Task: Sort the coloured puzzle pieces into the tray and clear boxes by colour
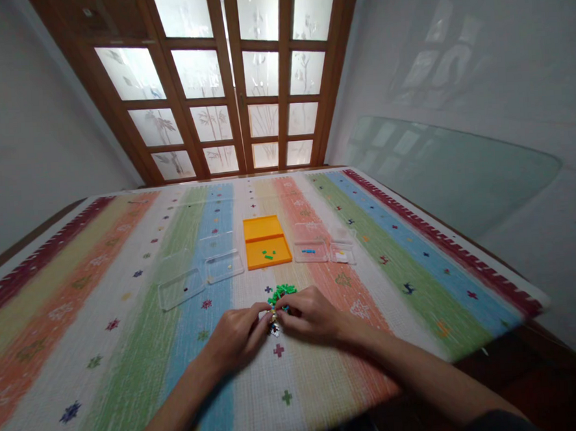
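Observation:
My left hand [239, 335] and my right hand [310, 315] meet over a small heap of tiny pieces [282, 294], mostly green, on the striped cloth. Both hands have their fingertips pinched together at the near edge of the heap. Something tiny and pale sits between the fingertips; I cannot make out what it is. An open orange box [266, 242] lies beyond the heap with a few green bits in its near half.
Clear plastic boxes flank the orange one: two at the left [181, 288] [223, 266], two at the right [310, 251] [343, 254] with small blue and pale bits inside. The striped cloth [129, 329] covers the surface. A wooden glazed door [233, 82] stands behind.

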### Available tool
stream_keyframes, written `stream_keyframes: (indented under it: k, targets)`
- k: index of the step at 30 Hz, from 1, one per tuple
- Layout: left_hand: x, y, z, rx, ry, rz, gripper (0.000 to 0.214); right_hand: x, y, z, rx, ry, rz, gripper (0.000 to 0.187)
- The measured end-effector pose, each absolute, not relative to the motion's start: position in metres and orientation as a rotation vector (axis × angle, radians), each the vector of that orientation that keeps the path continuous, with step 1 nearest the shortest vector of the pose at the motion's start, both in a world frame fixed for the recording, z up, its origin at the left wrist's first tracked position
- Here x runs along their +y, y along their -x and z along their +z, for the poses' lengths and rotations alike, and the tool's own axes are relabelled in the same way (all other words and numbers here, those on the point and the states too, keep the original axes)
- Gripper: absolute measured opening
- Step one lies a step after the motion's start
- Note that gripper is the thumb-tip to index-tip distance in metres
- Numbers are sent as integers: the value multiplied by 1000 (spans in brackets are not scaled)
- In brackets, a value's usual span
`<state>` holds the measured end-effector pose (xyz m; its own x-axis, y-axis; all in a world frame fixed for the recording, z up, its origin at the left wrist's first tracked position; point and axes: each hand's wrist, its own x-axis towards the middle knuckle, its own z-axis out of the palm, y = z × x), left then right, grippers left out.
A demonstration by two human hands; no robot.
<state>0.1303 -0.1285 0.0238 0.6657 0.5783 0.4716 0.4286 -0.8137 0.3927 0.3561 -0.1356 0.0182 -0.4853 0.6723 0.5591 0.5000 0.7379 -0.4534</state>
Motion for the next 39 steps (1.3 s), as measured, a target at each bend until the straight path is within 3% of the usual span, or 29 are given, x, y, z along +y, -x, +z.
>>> stream_keyframes:
  k: [8, 15, 24, 31, 35, 39]
  targets:
    - [-124, -125, 23, 953, -2690, 930, 32, -90, -476, 49, -1857, 1500, 41, 31]
    - [-124, -123, 20, 946, -2728, 858, 30, -77, -528, 48, -1892, 1828, 156, 32]
    - [-123, -122, 18, 960, -2730, 777, 31, -72, -525, 42, -1982, 1925, 264, 24]
    - [-121, -121, 17, 967, -2765, 767, 29, -76, -525, 47, -1856, 1926, 80, 31]
    - [-120, -120, 19, 956, -2752, 786, 28, -80, -504, 47, -1763, 1788, -46, 38]
    - [-121, -118, 25, 935, -2725, 695, 28, -92, -459, 35, -1941, 1510, -27, 34]
